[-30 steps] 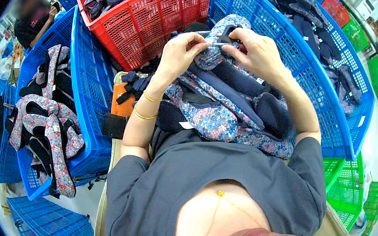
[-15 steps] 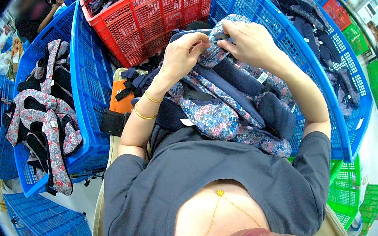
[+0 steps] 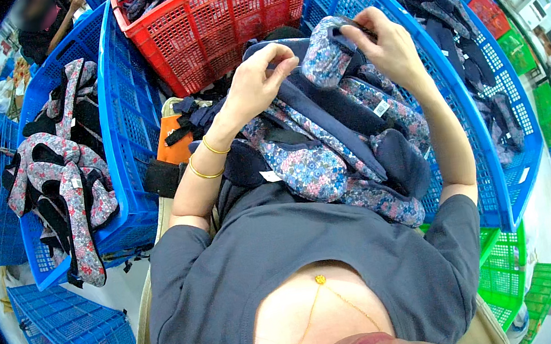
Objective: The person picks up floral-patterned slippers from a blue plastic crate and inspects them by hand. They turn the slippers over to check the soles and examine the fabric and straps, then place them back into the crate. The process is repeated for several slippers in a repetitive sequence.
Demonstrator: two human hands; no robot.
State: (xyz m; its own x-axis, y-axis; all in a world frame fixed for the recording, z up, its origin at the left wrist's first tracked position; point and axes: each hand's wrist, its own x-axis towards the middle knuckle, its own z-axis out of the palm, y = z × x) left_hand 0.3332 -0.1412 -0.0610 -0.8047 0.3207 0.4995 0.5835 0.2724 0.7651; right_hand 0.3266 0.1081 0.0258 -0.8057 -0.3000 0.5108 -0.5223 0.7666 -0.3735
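Note:
My right hand (image 3: 387,48) is closed on the open end of a blue-and-pink floral fabric slipper (image 3: 326,56) with a dark lining. The slipper is lifted above the pile, its rounded end pointing down and left. My left hand (image 3: 261,81) is just left of it, apart from it, its fingers curled and the thumb close to the index fingertip. Whatever lies in that pinch, if anything, is too small to make out. Beneath both hands and across my lap is a heap of matching floral slippers (image 3: 306,171) with navy linings, several bearing white labels.
A red crate (image 3: 224,30) of similar slippers stands ahead. On my left, a blue crate (image 3: 119,122) holds grey slippers with red flowers (image 3: 75,190). Another blue crate (image 3: 446,75) wall rises close by my right arm. Green crates (image 3: 502,282) stand lower right. Another person (image 3: 48,28) is at far left.
My hands have moved apart: the right has gone right and slightly up, the left slightly left. The slipper that was between both hands now hangs from the right one alone.

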